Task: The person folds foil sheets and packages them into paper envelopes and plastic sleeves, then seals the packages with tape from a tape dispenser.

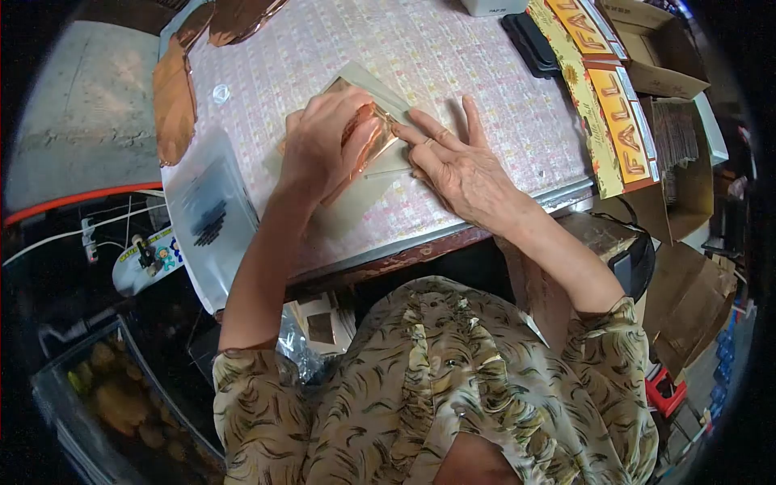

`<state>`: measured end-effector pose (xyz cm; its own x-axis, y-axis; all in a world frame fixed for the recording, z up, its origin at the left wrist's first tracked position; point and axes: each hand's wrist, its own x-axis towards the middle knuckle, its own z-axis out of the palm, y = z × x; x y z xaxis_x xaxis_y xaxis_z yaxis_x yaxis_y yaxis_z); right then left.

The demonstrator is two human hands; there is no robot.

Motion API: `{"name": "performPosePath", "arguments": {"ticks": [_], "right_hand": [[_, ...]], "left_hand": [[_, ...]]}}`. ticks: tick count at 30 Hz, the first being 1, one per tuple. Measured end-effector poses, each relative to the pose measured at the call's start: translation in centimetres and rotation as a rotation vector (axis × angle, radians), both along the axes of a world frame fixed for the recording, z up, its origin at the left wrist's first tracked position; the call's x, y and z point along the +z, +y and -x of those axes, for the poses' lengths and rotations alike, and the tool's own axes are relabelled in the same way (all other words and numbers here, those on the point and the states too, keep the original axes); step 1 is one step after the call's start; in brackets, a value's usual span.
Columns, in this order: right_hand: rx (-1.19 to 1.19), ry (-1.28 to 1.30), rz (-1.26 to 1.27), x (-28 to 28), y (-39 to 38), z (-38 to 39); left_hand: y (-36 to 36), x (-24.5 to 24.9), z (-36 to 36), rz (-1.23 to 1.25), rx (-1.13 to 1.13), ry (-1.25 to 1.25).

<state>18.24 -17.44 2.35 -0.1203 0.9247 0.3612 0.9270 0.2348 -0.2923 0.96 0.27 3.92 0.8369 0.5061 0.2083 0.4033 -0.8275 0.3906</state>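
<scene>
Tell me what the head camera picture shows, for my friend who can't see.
The left hand holds a shiny copper sheet on a patterned table while the right hand lies flat beside it. More copper sheets lie far left, orange FALL cards at right.

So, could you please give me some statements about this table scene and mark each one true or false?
1. The left hand lies on a copper foil piece. True.
2. The right hand holds scissors. False: it lies flat with spread fingers and holds nothing.
3. Packets printed FALL lie on the right of the table. True.
4. The spare copper sheets lie beside those packets. False: they lie at the table's left edge.
</scene>
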Motion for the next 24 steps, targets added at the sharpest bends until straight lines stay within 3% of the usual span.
{"name": "performPosePath", "arguments": {"ticks": [3, 18, 24], "right_hand": [[0.006, -0.013, -0.017, -0.2, 0.0, 0.0], [0.035, -0.01, 0.069, 0.7, 0.8, -0.3], [0.021, -0.023, 0.063, 3.5, -0.1, -0.3]], "left_hand": [[-0.1, 0.3, -0.5, 0.061, 0.021, 0.027], [-0.3, -1.9, -0.1, -0.092, 0.052, -0.102], [-0.2, -1.9, 0.0, -0.078, 0.061, -0.108]]}}
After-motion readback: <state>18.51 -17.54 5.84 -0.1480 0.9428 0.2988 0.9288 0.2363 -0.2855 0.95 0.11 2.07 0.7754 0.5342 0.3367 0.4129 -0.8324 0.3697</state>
